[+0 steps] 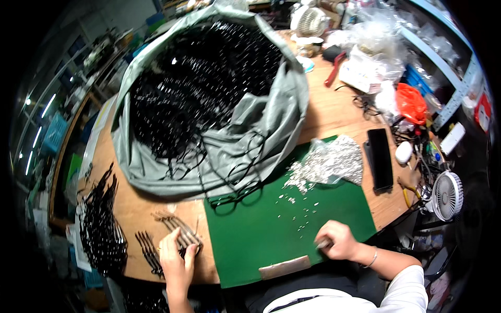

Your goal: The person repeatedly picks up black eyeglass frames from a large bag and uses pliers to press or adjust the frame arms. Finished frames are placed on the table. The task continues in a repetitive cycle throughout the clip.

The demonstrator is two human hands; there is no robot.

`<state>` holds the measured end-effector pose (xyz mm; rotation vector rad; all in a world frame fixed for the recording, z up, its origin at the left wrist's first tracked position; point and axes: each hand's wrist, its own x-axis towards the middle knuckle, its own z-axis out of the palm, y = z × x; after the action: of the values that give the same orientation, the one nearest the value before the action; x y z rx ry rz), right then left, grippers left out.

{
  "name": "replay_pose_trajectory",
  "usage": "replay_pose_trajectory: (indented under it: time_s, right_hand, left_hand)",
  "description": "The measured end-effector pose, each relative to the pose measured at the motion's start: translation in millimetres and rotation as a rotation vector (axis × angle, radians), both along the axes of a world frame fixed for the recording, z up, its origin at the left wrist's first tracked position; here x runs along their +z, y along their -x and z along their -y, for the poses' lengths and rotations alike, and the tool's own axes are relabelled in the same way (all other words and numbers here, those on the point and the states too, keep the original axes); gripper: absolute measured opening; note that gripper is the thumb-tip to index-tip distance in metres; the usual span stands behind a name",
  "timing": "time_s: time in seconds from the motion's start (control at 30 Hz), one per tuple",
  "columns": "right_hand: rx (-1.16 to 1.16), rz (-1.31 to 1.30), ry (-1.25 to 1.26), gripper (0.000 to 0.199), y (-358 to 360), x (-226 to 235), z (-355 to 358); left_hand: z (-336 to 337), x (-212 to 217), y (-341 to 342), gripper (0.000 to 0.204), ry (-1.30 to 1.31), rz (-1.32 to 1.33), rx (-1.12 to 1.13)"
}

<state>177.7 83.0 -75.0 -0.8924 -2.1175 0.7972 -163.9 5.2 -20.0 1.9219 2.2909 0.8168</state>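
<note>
Grip of the left hand (176, 256): thumb and fingers slightly parted over a fan of thin brownish strips (175, 223); whether they pinch 1 of them cannot be told. Grip of the right hand (339, 241): fingers curled around a small dark object (324, 243), its kind unclear. From left to right, a heap of glossy black strips (102, 229) lies at the edge of the wooden surface (133, 208); next come a short row of black strips (148, 251) and the brownish fan under the left hand. Behind them, a grey fabric bag (141, 175) holds a large black mass (203, 78), and dark eyeglass frames (236, 200) trail over its rim toward a green mat (240, 237). On the mat, a clear bag of silvery pieces (339, 159) spills loose bits; a flat plate (284, 267) rests at the near edge. Progress, as judged from this layout: 2 small groups are set apart, while the full bag and scattered bits suggest that most remains; the finished share cannot be determined.
</note>
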Motion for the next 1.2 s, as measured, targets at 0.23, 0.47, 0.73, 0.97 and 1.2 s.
replay_pose_trajectory:
  time_s: [0.23, 0.47, 0.73, 0.97, 1.2]
  right_hand:
    - [0.237, 0.121, -0.362, 0.020, 12, -15, 12]
    - [-0.120, 0.061, -0.454, 0.016, 44, 29, 38]
    - [-0.178, 0.042, -0.447, 0.021, 48, 31, 36]
    - [-0.201, 0.069, -0.417, 0.021, 56, 38, 38]
    - [-0.213, 0.097, -0.397, 0.021, 58, 38, 38]
  left_hand:
    - [-41, -27, -62, 0.042, 0.034, 0.072, -0.445]
    - [-93, -12, -68, 0.070, -0.177, -0.268, -0.308]
    - [-153, -52, -42, 0.033, -0.168, -0.129, -0.192]
    - [-161, -49, -42, 0.030, -0.006, -0.203, -0.202]
    - [-158, -19, -21, 0.050, -0.222, -0.032, -0.296]
